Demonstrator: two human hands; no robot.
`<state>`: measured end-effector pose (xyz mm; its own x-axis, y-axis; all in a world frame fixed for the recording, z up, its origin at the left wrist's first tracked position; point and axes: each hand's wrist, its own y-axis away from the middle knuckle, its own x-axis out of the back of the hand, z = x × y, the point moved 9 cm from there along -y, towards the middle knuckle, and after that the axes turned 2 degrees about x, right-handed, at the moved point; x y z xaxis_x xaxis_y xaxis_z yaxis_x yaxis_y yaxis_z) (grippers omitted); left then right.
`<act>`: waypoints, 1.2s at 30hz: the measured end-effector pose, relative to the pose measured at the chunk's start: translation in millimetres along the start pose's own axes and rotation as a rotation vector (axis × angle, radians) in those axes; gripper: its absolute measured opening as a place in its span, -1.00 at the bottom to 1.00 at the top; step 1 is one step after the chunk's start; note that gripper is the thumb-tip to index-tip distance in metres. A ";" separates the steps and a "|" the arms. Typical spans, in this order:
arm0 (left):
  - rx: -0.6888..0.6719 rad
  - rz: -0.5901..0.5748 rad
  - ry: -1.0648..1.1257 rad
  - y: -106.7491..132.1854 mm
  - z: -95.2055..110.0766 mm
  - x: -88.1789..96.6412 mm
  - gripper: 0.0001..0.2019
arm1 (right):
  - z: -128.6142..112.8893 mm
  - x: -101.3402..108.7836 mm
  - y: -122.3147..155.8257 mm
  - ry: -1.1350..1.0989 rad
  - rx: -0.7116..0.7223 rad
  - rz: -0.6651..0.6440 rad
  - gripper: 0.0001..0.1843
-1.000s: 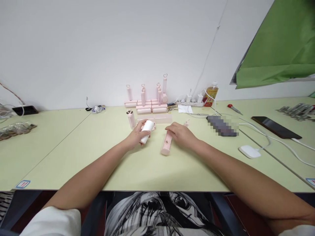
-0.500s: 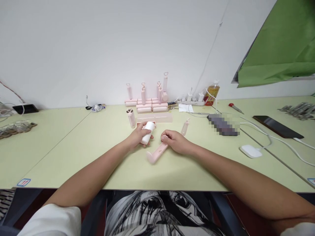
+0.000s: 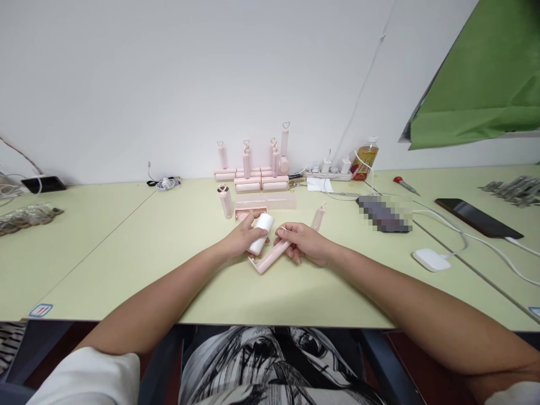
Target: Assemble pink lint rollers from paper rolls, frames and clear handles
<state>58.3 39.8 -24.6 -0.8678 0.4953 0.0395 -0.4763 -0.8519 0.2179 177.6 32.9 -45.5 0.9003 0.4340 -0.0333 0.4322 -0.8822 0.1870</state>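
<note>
My left hand (image 3: 241, 238) is closed round a white roll (image 3: 261, 233), held just above the pale green table (image 3: 126, 253). My right hand (image 3: 304, 243) grips a pink roller frame (image 3: 270, 257) by its upper end; the frame's lower end points down-left and meets the bottom of the white roll. A pink handle (image 3: 317, 217) lies just behind my right hand. A single pink roller (image 3: 225, 202) stands upright behind my left hand, beside a clear pink cover (image 3: 265, 201).
Several pink rollers (image 3: 261, 169) stand in a group at the wall. To the right lie a blurred dark object (image 3: 383, 214), a white puck with cable (image 3: 429, 259), a phone (image 3: 478, 217), a red screwdriver (image 3: 403, 184) and a bottle (image 3: 363, 158). Cables (image 3: 165, 183) lie left.
My right hand picked the pink frame up off the table, swung it diagonal and brought it left against the white roll. My left hand shifted slightly right with the roll.
</note>
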 end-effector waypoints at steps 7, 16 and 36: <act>-0.003 -0.032 0.016 2.6 1.2 -7.3 -0.46 | 1.9 -1.7 0.2 -0.200 -0.036 -0.030 -0.83; 0.029 0.002 0.006 3.5 -0.4 -4.1 -0.47 | 2.8 -4.0 1.2 -0.271 -0.063 -0.057 -0.83; -0.343 -0.121 -0.508 15.4 25.2 -1.2 -0.26 | -1.9 -8.1 5.4 -0.268 -0.028 -0.111 -0.65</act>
<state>55.6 30.4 3.3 -0.6695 0.5390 0.5112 -0.6584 -0.7492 -0.0723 172.5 24.9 -42.3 0.8310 0.4603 -0.3123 0.5302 -0.8252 0.1949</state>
